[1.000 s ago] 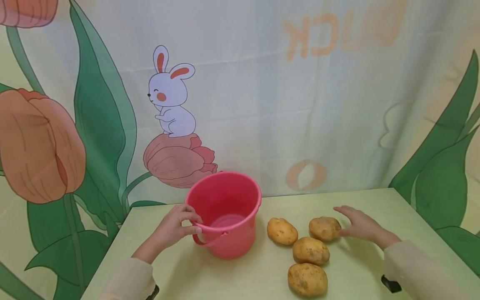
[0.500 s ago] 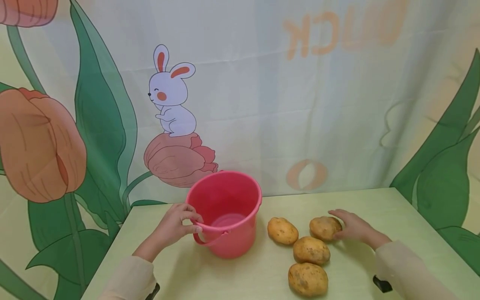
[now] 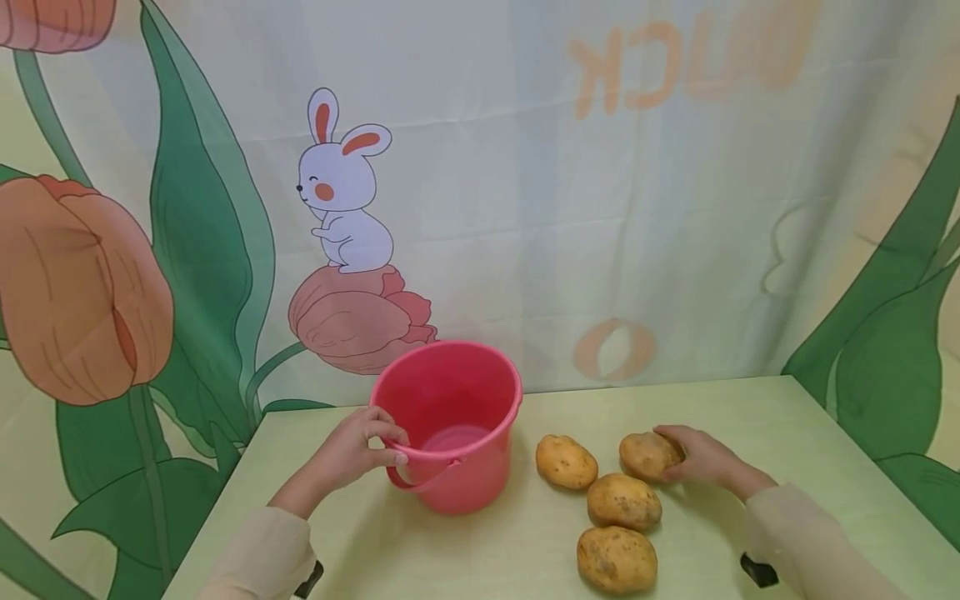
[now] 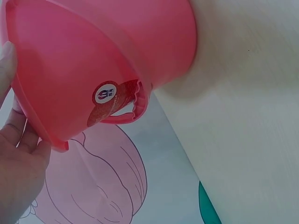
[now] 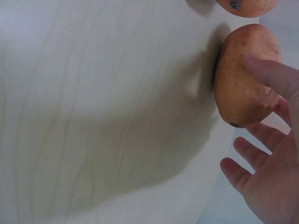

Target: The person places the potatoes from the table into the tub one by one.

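Right hand (image 3: pixel 708 457) has moved in, pinching the potato (image 3: pixel 647 456) farthest right of the bucket (image 3: pixel 472 479); left hand (image 3: pixel 356 446) grips bucket. Grasp looks set, unlifted.

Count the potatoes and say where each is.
4: one potato held by the right hand, one nearest the bucket, one in front of those two, one lowest in the head view. The bucket could hide more.
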Tool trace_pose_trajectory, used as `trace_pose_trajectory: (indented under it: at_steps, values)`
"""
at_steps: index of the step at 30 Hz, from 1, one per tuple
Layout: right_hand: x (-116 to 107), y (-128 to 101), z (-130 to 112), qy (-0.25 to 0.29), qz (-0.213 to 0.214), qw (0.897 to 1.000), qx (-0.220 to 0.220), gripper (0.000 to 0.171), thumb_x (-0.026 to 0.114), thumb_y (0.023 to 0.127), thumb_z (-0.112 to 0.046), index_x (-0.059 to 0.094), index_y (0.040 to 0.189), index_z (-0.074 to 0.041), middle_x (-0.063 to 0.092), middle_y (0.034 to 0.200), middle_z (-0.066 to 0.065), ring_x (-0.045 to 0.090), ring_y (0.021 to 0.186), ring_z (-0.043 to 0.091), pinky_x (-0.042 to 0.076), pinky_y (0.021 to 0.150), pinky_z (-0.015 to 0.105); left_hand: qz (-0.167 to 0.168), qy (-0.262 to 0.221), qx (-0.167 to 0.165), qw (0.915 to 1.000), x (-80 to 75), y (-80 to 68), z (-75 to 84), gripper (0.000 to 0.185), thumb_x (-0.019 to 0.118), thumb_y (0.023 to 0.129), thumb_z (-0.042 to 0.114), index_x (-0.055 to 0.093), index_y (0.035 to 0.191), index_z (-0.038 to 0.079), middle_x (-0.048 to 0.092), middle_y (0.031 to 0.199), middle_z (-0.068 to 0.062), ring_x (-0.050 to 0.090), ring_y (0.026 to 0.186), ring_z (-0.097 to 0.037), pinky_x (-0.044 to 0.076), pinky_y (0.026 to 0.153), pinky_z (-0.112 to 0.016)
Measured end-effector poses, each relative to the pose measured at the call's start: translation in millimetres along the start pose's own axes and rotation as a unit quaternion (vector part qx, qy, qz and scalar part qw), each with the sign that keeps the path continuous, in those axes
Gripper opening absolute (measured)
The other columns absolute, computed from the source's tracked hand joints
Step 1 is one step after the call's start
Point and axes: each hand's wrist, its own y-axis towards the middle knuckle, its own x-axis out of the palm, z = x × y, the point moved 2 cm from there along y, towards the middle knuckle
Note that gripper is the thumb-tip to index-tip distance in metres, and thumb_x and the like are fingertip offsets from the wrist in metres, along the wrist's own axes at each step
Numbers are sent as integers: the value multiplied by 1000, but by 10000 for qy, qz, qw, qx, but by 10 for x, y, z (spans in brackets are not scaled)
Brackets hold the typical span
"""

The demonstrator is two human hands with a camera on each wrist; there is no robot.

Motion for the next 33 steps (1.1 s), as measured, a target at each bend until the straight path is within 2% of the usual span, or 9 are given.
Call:
trace_pose_trajectory:
  at_steps: [14, 33]
  values:
    - [44, 29, 14, 51, -8, 9998, 208, 71, 76, 65, -18, 42, 123, 6, 48, 120, 27, 45, 110, 42, 38, 87, 54, -180, 346, 144, 9991, -10, 36, -18, 17, 77, 65, 20, 69, 80, 19, 56, 92, 1, 47, 96, -20, 53, 64, -29]
    - [23, 48, -48, -255, 207, 9994, 101, 68, 79, 61, -20, 47, 114, 7, 55, 110, 24, 52, 100, 36, 42, 83, 50, -368, 358, 120, 9986, -39, 61, 2, 15, 76, 66, 18, 69, 79, 20, 56, 89, 1, 48, 92, -19, 52, 63, -28]
